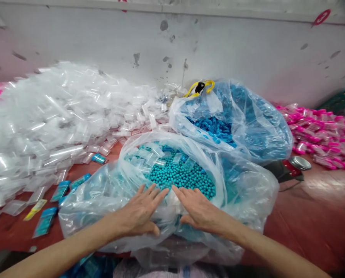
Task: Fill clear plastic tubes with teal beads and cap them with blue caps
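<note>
A clear plastic bag (pixel 102 197) lies open in front of me, full of small teal beads (pixel 178 172). Several clear plastic boxes (pixel 149 156) rest on top of the beads. My left hand (pixel 141 210) lies flat on the near rim of the bag, fingers stretched toward the beads. Beside it, my right hand (pixel 197 208) is spread over the same rim, its fingertips close to those of the left. Neither hand holds anything. Left of the bag, small boxes filled with teal beads (pixel 46 222) lie on the red table (pixel 305 208).
A large heap of clear empty boxes (pixel 73 104) covers the left side. Behind the bead bag stands another bag of blue pieces (pixel 247 119), with yellow-handled scissors (pixel 199 88) on it. Pink-capped boxes (pixel 328 135) are piled at right, near a round metal lid (pixel 300 163).
</note>
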`<state>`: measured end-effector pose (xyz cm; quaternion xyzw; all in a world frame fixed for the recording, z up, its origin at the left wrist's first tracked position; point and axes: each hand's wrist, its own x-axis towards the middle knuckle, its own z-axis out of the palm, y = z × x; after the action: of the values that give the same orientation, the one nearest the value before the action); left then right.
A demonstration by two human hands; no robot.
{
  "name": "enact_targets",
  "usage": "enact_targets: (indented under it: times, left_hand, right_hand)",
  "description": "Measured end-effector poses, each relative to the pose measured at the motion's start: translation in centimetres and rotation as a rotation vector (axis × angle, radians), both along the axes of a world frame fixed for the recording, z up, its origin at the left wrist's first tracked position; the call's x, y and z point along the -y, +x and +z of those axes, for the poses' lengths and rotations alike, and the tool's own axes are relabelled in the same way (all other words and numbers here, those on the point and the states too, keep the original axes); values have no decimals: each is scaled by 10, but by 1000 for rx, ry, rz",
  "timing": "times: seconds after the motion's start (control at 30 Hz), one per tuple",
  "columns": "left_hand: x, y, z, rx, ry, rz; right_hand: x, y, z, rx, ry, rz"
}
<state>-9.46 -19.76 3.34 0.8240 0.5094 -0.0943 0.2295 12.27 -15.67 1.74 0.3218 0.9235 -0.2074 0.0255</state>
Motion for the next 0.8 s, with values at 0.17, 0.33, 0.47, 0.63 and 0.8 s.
enact_targets:
  times: [0.17, 0.33, 0.47, 0.63, 0.8]
  left_hand:
    - [1, 0, -24, -40, 162, -4]
    - [5, -7, -7, 120, 285, -86]
    - [23, -9, 1, 184, 301, -171]
    - [45, -5, 1, 160, 134, -240]
    - [43, 5, 24, 143, -129, -248]
  right_hand:
    - [-6, -3, -10, -48, 8, -64]
    - [-1, 7, 16, -318, -122, -102]
    - [22, 20, 37, -491, -446, -87]
    - [49, 25, 25, -559, -692, -20]
    - [68, 26, 4, -535, -628, 3]
